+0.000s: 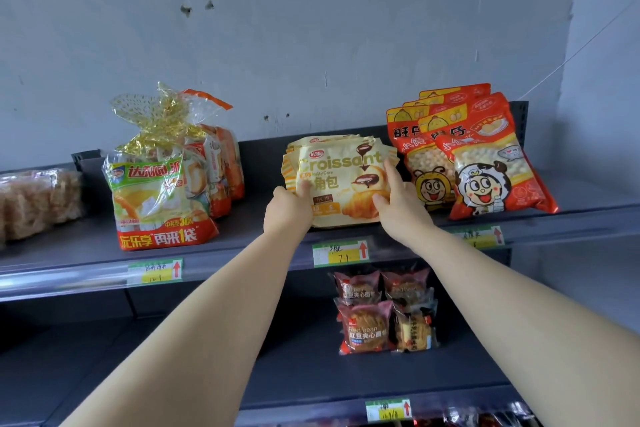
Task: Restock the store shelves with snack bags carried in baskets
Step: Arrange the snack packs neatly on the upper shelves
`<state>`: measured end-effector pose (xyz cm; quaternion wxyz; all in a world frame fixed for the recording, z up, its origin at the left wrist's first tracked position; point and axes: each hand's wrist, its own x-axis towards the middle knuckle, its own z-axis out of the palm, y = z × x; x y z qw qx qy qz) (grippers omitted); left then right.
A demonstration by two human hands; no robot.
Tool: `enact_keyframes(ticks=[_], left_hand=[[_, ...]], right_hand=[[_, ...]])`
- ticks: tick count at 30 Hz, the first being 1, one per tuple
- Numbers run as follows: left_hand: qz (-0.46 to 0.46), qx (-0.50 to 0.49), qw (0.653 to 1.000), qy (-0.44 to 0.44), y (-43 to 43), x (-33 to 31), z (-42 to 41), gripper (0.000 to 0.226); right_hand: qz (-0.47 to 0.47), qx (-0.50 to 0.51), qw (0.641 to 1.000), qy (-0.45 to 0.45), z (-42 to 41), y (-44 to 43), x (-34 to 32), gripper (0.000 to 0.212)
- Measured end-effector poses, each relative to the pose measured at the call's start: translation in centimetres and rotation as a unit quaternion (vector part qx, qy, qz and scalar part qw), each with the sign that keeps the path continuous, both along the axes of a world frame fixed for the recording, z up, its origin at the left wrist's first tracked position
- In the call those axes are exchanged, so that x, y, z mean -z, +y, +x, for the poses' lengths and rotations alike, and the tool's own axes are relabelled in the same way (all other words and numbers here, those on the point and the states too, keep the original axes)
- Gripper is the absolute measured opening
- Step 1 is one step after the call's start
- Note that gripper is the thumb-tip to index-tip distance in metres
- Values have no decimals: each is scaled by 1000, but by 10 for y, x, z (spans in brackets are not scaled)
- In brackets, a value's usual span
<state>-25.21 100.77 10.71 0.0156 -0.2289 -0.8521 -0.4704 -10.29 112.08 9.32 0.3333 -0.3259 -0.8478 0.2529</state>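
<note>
The upper dark grey metal shelf [249, 218] is running across in front of me, its front lip carrying a clear plastic price rail. A stretch of bare shelf is lying open at 9 o'clock of the task bags, before the clear plastic cake bags tied with gold cellophane [159, 191]. At 3 o'clock the room is much tighter: the red plastic bags of small round biscuits with a cartoon face [485, 166] are leaning just beside them. Behind everything, the pale grey wall [311, 45] is closing the shelf off.

I am counting four green-and-yellow paper price labels [341, 253] on the rails, at least four red biscuit bags, and four dark red bread packets [384, 312] sitting two by two on the lower dark shelf [294, 374] at 6 o'clock. The cake bags are overlapping too much to count.

The cream-yellow plastic bags printed "Croissant" [341, 173] are standing as a fanned stack on the upper shelf, bottom edge at the front lip, showing a pastry and dripping chocolate. The left hand [289, 206] is grasping the lower left corner, thumb on the face. The right hand [398, 204] is grasping the lower right edge.
</note>
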Motion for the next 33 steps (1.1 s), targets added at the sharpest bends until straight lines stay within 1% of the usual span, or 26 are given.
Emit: enact_keyframes(ticks=[2, 7, 11, 16, 18, 20, 21, 22, 23, 24, 25, 26, 27, 28, 30, 33], left_hand=[[18, -6, 1000, -12, -2, 1, 4, 60], [42, -9, 998, -35, -5, -2, 12, 60], [72, -8, 997, -34, -9, -5, 16, 60], [87, -8, 995, -42, -14, -7, 22, 59], [94, -6, 995, -36, -15, -6, 24, 64], [98, 3, 995, -27, -14, -3, 26, 82], [86, 4, 996, -4, -14, -1, 27, 97], [64, -1, 997, 42, -15, 1, 29, 111], [38, -7, 993, 108, -16, 3, 30, 122], [15, -11, 983, 184, -16, 5, 29, 126], [-9, -10, 967, 254, -16, 6, 28, 127], [-37, -3, 952, 304, -15, 6, 25, 124], [-64, 9, 942, 329, -14, 6, 23, 122], [-86, 21, 937, 337, -13, 6, 21, 119], [-111, 32, 939, 323, -8, 5, 15, 117], [-125, 31, 946, 297, -5, 4, 11, 116]], right_hand=[[-3, 0, 1000, 13, 3, -1, 2, 68], [-5, 0, 1000, 3, 8, -7, 3, 67], [0, 6, 1000, 2, 9, -11, 2, 66], [9, 19, 1000, 11, 11, -16, 1, 67], [21, 28, 999, 14, 11, -18, 3, 69], [63, 45, 997, 6, 12, -21, 7, 75], [110, 52, 992, -7, 12, -23, 10, 78], [168, 54, 984, -23, 12, -23, 14, 81], [223, 47, 973, -42, 12, -23, 19, 84], [264, 36, 962, -62, 11, -22, 23, 87], [285, 27, 955, -79, 10, -19, 26, 89], [290, 21, 952, -94, 8, -17, 27, 91], [284, 19, 953, -106, 5, -15, 26, 93], [274, 17, 955, -112, 3, -13, 25, 95], [255, 9, 960, -118, -4, -11, 21, 96], [248, -4, 960, -130, -10, -8, 17, 94]])
